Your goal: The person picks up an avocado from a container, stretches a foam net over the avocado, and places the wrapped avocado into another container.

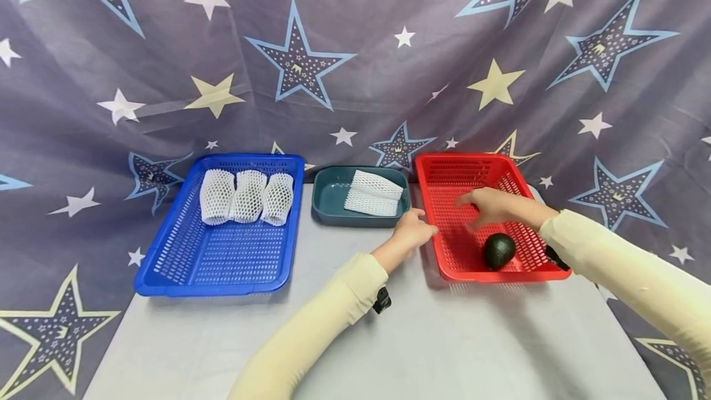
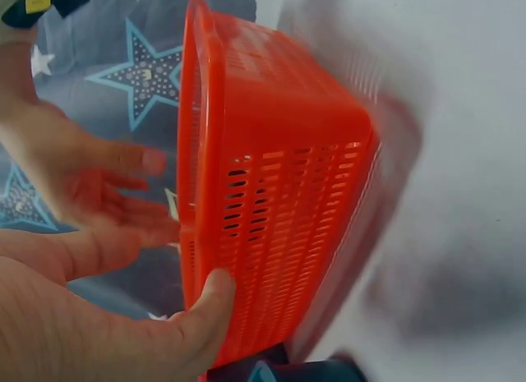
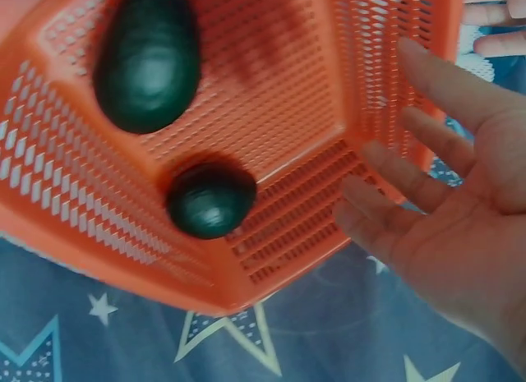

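My right hand hovers over the red basket, fingers spread and holding nothing. Below it, a dark green avocado lies near the basket's front. The right wrist view reveals two, a pear-shaped avocado and a rounder-looking avocado; the arm probably hides one from the head view. Beside the basket's left wall is my left hand, thumb and finger apart. In the left wrist view a fingertip overlaps the outer wall; whether it touches, I cannot tell.
A teal tray between the baskets holds flat white foam net sleeves. The blue basket at left contains three net-covered items along its back. A star-patterned curtain hangs behind the white table.
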`<state>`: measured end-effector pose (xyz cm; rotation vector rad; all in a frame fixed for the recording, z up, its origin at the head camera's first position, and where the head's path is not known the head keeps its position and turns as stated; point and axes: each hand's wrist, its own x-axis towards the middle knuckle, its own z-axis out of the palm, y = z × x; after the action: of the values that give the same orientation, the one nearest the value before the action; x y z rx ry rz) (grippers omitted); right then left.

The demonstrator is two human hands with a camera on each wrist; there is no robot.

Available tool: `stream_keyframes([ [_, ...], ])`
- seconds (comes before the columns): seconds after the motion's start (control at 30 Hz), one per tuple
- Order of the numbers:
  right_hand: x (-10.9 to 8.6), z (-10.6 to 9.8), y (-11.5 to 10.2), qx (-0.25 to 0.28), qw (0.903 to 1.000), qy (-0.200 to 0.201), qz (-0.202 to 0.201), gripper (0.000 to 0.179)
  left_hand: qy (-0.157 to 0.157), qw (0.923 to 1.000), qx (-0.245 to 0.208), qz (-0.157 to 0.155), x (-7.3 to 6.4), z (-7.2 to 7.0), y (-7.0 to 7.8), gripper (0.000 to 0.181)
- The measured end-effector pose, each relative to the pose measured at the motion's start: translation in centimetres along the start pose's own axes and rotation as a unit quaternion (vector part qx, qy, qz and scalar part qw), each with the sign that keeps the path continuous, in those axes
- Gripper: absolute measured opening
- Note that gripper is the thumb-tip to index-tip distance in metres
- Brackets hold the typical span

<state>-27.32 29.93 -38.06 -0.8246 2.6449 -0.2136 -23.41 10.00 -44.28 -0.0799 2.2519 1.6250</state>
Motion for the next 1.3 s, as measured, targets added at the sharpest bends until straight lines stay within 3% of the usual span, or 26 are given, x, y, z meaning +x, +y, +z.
stream_keyframes([
  [0.1, -0.4, 0.3, 0.7, 0.005, 0.9997, -0.021, 0.009, 0.052, 0.005, 0.9998, -0.010, -0.017, 0.6, 0.1, 0.2, 0.052],
  [0.2, -0.6, 0.5, 1.2, 0.016, 0.9986, -0.047, 0.017, 0.055, 0.002, 0.9978, -0.054, -0.038, 1.2, 0.1, 0.3, 0.047],
  [0.37, -1.2, 1.1, 1.7, 0.041, 0.9948, -0.090, 0.022, 0.056, -0.002, 0.9868, -0.140, -0.081, 2.4, 0.6, 0.6, 0.032],
  [0.53, -1.6, 1.9, 2.1, 0.032, 0.9930, -0.112, 0.015, 0.054, 0.006, 0.9780, -0.177, -0.110, 3.3, 1.2, 0.8, 0.029],
  [0.7, -1.6, 2.2, 2.0, 0.036, 0.9904, -0.129, 0.034, 0.056, 0.021, 0.9762, -0.180, -0.119, 4.1, 1.3, 0.7, 0.031],
  [0.93, -1.5, 2.6, 2.8, 0.054, 0.9858, -0.151, 0.048, 0.063, -0.009, 0.9764, -0.175, -0.126, 5.3, 0.5, 0.1, 0.024],
  [1.1, -1.5, 2.7, 3.7, 0.084, 0.9798, -0.178, 0.036, 0.063, 0.018, 0.9797, -0.156, -0.124, 4.9, 0.7, 0.8, 0.037],
  [1.3, -1.8, 3.6, 4.7, 0.134, 0.9713, -0.194, 0.028, 0.062, 0.038, 0.9781, -0.156, -0.132, 4.7, 1.1, 1.0, 0.031],
])
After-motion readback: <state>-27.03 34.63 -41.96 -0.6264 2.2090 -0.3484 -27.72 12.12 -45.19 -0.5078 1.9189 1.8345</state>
